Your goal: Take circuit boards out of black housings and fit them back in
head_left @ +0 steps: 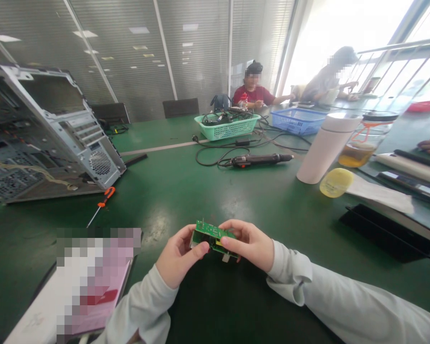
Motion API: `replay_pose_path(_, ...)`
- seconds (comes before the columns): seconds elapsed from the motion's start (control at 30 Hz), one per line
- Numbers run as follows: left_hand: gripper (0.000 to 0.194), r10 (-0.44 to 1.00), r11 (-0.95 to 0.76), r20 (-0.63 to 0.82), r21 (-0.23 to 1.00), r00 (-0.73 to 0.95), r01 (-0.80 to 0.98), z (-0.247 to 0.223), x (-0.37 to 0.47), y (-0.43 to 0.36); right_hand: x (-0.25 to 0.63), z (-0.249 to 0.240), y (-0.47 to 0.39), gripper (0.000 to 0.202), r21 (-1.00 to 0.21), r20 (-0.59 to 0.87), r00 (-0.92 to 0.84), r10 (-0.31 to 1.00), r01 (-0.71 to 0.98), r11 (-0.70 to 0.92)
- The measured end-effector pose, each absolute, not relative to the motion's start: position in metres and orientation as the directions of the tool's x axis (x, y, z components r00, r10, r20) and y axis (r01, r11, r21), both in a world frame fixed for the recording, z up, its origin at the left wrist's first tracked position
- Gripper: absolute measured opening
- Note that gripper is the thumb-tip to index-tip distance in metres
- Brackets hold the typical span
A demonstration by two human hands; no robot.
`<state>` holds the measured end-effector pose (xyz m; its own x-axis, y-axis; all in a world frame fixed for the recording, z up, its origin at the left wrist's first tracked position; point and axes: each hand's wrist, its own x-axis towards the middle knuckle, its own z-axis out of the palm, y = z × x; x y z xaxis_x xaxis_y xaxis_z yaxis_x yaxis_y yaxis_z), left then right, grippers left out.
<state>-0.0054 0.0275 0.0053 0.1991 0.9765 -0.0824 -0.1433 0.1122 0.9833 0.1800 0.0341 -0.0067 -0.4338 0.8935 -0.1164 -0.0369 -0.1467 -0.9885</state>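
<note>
Between both hands, above the near part of the green table, is a small green circuit board assembly (210, 230) with stacked boards and a yellow part inside. My left hand (179, 253) grips its left end, the thumb across the near side. On the right end, my right hand (250, 242) is closed, with its thumb over the near edge by the yellow part. A metal tab sticks out below the assembly. The fingers behind the boards are partly hidden. Left of my left hand lies a phone or tablet (109, 277) with a pinkish screen, partly blurred out.
An open computer case (89, 134) stands at the left, beside an orange-handled screwdriver (102, 204). Farther back are a corded electric screwdriver (261, 160), a green basket (229, 128) of cables and a blue basket (297, 122). A pale tumbler (322, 150) stands right. Two people sit beyond.
</note>
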Motion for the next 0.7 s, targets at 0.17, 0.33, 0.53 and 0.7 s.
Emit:
replay_pose_path(0.17, 0.039, 0.954, 0.083, -0.037, 0.986, 0.299, -0.143, 0.008, -0.0039, 0.0267, 0.1795, -0.0057, 0.0306, 0.061, -1.0, -0.017, -0.398, 0.917, -0.002, -0.019)
replay_pose_path(0.33, 0.046, 0.967, 0.063, -0.048, 0.997, 0.252, -0.052, 0.0092, -0.0038, 0.0271, 0.1814, -0.0075, 0.0299, 0.06, -0.981, 0.008, -0.39, 0.921, 0.177, 0.083)
replay_pose_path(0.53, 0.061, 0.957, 0.153, -0.141, 0.988, 0.255, -0.027, 0.0106, -0.0071, 0.0275, 0.1816, -0.0018, 0.0293, 0.06, -0.971, -0.006, -0.41, 0.912, 0.221, 0.093)
replay_pose_path(0.7, 0.064, 0.952, 0.15, -0.142, 0.989, 0.271, -0.009, 0.0143, -0.0067, 0.0274, 0.1796, 0.0018, 0.0275, 0.051, -0.969, 0.013, -0.402, 0.916, 0.221, 0.111)
